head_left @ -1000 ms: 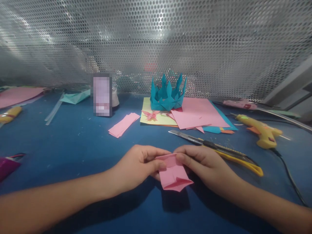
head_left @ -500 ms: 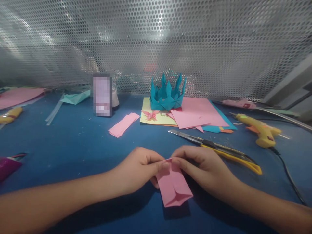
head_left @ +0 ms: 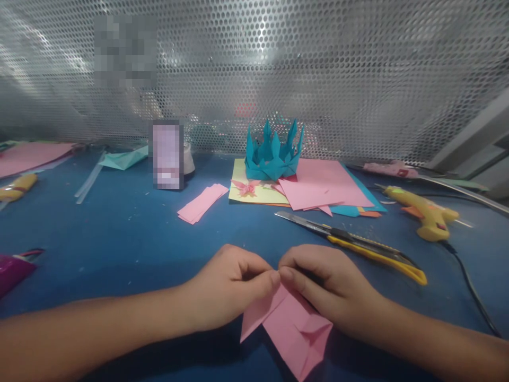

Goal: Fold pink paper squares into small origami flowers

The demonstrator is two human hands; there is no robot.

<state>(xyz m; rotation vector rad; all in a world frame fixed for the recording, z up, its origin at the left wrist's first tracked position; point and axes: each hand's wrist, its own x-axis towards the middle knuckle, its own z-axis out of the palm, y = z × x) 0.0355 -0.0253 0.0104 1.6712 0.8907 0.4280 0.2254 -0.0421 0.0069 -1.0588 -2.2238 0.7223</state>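
Between my hands is a folded piece of pink paper (head_left: 296, 331), its creased lower end tilted toward the lower right. A pointed flap of it sticks out at the lower left, under my left thumb. My left hand (head_left: 238, 286) pinches the top of the paper between thumb and fingers. Right beside it, my right hand (head_left: 330, 281) is closed in a pinch on the same top edge. The fingertips of both hands almost meet, and the fingers behind the paper are hidden. A yellow and black utility knife (head_left: 353, 245) lies just beyond my right hand.
Pink paper strips (head_left: 202, 203) lie ahead on the blue table (head_left: 131, 244). A blue paper crown (head_left: 273, 156) sits on stacked coloured sheets (head_left: 330, 183). At right is a yellow glue gun (head_left: 427, 212) with a cord; at left, a phone (head_left: 167, 154) stands upright. A perforated metal panel (head_left: 222, 69) rises behind.
The pink paper has been turned, its lower end now further right and lower. A pointed flap now shows at its left. Both hands have come slightly nearer, fingertips closer together.
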